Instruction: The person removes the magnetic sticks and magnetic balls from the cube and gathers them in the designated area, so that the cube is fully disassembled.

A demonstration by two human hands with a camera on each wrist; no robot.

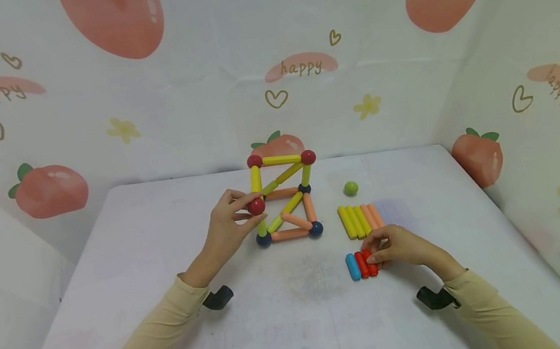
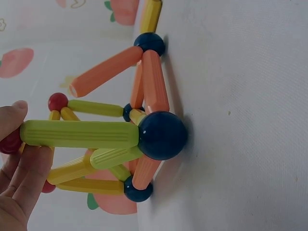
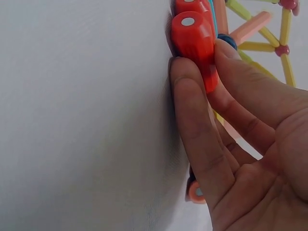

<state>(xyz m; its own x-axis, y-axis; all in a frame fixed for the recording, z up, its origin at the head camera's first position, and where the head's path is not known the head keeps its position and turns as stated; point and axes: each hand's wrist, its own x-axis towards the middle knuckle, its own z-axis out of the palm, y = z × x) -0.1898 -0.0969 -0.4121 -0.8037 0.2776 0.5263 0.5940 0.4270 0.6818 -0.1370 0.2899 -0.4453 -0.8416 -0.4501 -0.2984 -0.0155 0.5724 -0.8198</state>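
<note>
My left hand [image 1: 227, 226] pinches a red ball [image 1: 256, 207] between thumb and fingers at the near left top corner of a frame built of magnetic rods and balls. Below that ball, a light green rod [image 2: 79, 134] runs down to a dark blue ball [image 2: 162, 135] on the table. One orange rod [image 2: 107, 71] juts upward at a slant, its outer end free. My right hand [image 1: 402, 247] has its thumb and fingers at the sides of the rightmost short red rod [image 3: 193, 41], pinching it. Beside it lie another red rod [image 1: 362, 265] and a blue rod [image 1: 353, 267].
Behind the right hand, several yellow rods [image 1: 352, 222] and orange rods [image 1: 375, 214] lie in a row. A green ball [image 1: 351, 188] rests farther back. The white table [image 1: 291, 323] meets a patterned cloth backdrop [image 1: 215, 105] at its far edge.
</note>
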